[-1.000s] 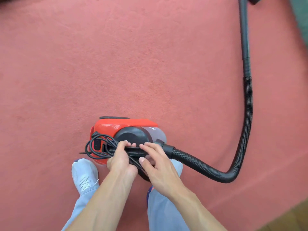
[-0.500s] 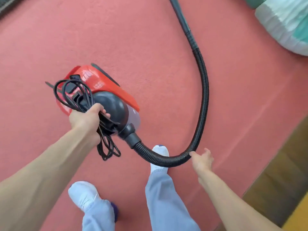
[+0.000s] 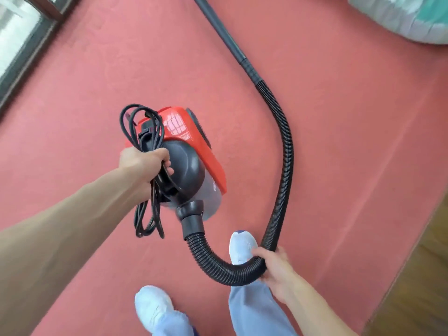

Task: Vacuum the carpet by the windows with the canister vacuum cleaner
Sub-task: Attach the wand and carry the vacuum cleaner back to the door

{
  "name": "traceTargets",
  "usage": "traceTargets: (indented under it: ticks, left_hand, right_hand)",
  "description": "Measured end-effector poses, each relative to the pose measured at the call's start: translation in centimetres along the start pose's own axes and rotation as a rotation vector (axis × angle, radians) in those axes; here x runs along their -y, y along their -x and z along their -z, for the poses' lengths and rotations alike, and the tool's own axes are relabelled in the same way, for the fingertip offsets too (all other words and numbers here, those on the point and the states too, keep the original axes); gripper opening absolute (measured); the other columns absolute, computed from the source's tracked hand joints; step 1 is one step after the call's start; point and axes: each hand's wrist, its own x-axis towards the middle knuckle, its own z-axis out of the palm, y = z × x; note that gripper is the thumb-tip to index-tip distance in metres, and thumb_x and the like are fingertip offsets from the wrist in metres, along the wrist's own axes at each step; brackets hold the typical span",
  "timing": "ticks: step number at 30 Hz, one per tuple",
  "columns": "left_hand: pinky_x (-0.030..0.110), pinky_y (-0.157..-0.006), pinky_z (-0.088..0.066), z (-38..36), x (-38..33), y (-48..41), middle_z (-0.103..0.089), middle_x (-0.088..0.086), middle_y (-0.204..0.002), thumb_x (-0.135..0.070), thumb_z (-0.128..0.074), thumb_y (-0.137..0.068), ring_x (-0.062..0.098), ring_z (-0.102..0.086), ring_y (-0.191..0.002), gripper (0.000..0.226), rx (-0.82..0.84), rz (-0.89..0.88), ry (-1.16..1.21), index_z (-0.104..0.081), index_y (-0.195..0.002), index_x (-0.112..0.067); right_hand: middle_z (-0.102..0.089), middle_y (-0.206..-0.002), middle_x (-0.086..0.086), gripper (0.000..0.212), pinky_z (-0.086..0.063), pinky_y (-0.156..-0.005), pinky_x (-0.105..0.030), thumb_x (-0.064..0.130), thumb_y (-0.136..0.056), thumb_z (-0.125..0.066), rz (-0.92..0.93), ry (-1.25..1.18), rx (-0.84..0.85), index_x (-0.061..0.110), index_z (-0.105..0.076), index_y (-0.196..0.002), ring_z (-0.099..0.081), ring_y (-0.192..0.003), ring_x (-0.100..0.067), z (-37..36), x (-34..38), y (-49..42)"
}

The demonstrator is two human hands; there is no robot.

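The red and black canister vacuum (image 3: 191, 151) hangs in the air above the red carpet (image 3: 97, 81). My left hand (image 3: 143, 166) is shut on its black handle together with the coiled black power cord (image 3: 143, 132), whose loops dangle below my fist. The black ribbed hose (image 3: 283, 151) leaves the canister's front, curves down and right, then runs up to the rigid black wand (image 3: 223, 30) at the top. My right hand (image 3: 274, 270) is shut on the hose at the bottom of its bend.
A window with a dark frame (image 3: 31, 37) borders the carpet at the top left. A white and teal cushion or bedding (image 3: 407, 18) lies at the top right. Wooden floor (image 3: 417, 275) begins past the carpet's right edge. My white shoes (image 3: 155, 309) stand on the carpet below.
My left hand lifted the canister off the carpet and carried it forward. My right hand, open beside the hose half a second ago, now grips it. The window came into view.
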Motion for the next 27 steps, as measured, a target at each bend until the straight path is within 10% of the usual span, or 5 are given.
traceTargets:
  ticks: [16, 27]
  left_hand:
    - [0.044, -0.083, -0.059, -2.6, -4.0, -4.8, -0.074, 0.013, -0.090, -0.019, -0.063, -0.074, 0.033, -0.072, -0.087, 0.024, 0.087, -0.131, -0.462, -0.062, -0.096, -0.010]
    - [0.037, -0.075, -0.062, -6.8, -3.9, -10.5, -0.073, 0.003, -0.061, -0.020, -0.067, -0.071, 0.017, -0.073, -0.057, 0.007, 0.107, -0.161, -0.345, -0.066, -0.069, -0.014]
  right_hand:
    - [-0.069, -0.077, -0.011, 0.015, -0.056, -0.084, -0.046, 0.022, -0.093, -0.062, -0.106, 0.368, 0.240, 0.007, -0.059, -0.096, -0.066, -0.073, -0.031, -7.1, 7.6, 3.1]
    - [-0.067, -0.097, -0.022, 0.037, -0.060, -0.077, -0.042, 0.021, -0.090, -0.063, -0.276, 0.513, 0.260, 0.000, -0.056, -0.119, -0.066, -0.086, -0.036, -11.3, 8.5, -6.6]
